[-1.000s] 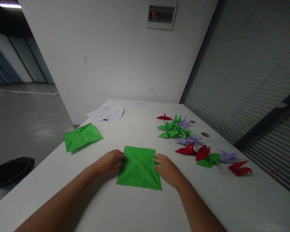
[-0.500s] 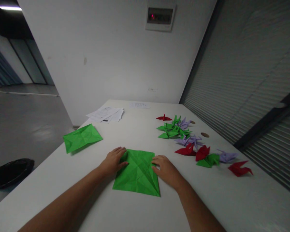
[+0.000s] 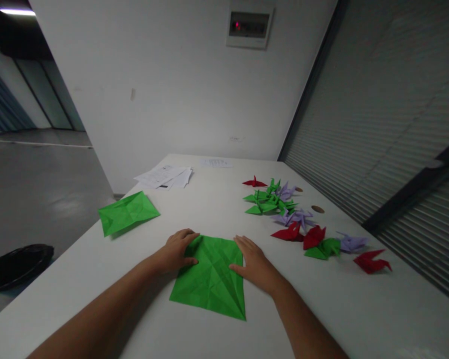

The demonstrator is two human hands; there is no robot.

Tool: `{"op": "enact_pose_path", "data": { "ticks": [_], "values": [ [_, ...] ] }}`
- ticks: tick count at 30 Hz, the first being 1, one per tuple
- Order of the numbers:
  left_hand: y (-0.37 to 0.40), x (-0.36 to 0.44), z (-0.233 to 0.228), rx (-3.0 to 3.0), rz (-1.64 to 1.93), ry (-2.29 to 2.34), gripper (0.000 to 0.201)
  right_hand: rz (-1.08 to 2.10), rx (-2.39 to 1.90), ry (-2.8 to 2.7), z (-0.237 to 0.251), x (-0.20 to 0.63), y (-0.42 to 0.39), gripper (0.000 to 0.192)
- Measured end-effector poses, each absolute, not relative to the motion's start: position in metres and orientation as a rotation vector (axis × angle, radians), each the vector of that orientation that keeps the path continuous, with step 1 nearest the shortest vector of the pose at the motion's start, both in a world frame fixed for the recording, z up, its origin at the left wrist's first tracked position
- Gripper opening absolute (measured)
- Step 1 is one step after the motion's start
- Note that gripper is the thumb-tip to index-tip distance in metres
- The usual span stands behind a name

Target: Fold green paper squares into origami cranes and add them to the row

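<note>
A creased green square of origami paper (image 3: 211, 279) lies on the white table in front of me, its fold lines crossing near the middle. On its left edge rests my left hand (image 3: 178, 252), fingers at the far corner and thumb apart on the sheet. My right hand (image 3: 254, 262) lies along the right edge, fingers stretched toward the far right corner, thumb on the paper. Both hands are open and touch the sheet without wrapping round it.
Another creased green sheet (image 3: 129, 213) lies at the table's left edge. Printed papers (image 3: 164, 176) are farther back. Folded green cranes (image 3: 267, 202), red cranes (image 3: 372, 262) and purple cranes (image 3: 351, 243) stretch along the right. A black-lined bin (image 3: 18, 267) stands at lower left.
The green paper has shifted slightly toward me and turned a little. My right hand has its fingers straighter, with the thumb farther onto the sheet. My left hand has barely moved.
</note>
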State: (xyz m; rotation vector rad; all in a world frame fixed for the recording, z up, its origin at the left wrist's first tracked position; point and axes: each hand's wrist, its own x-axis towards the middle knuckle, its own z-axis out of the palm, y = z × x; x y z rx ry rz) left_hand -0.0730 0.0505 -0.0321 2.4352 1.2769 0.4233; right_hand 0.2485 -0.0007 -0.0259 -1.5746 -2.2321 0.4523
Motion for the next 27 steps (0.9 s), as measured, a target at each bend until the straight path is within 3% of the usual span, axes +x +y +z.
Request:
{"op": "enact_pose_path", "data": {
  "ticks": [8,17,23,27],
  "values": [
    [0.048,-0.073,-0.028,2.433,0.447,1.229,0.082,0.520,-1.604,-2.146,-0.022,0.246,-0.001,0.084],
    [0.045,-0.072,-0.025,2.359,0.489,1.273,0.092,0.785,-1.492,-1.705,-0.024,0.243,0.005,0.060],
    [0.045,-0.072,-0.032,2.188,0.679,1.312,0.102,0.811,-1.374,-1.584,-0.030,0.247,0.011,0.054],
    [0.044,-0.070,-0.032,1.954,0.757,1.266,0.097,0.878,-1.313,-1.515,-0.033,0.248,0.013,0.053]
  ]
}}
